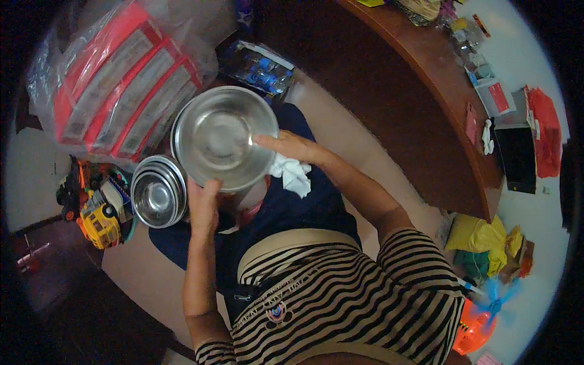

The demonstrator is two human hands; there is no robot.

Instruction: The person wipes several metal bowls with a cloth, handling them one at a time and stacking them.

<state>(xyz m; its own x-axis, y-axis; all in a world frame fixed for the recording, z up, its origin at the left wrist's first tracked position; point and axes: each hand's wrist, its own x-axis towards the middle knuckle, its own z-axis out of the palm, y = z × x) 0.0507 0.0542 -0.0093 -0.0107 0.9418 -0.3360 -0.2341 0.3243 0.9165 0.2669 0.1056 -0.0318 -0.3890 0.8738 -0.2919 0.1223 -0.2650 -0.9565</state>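
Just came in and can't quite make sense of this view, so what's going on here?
A person in a striped top is handling a large steel bowl. The left hand grips its near rim from below, while the right hand presses a white cloth against the bowl's right edge. A stack of smaller steel bowls sits just left of it, with a yellow toy truck beyond. A wooden table runs along the right.
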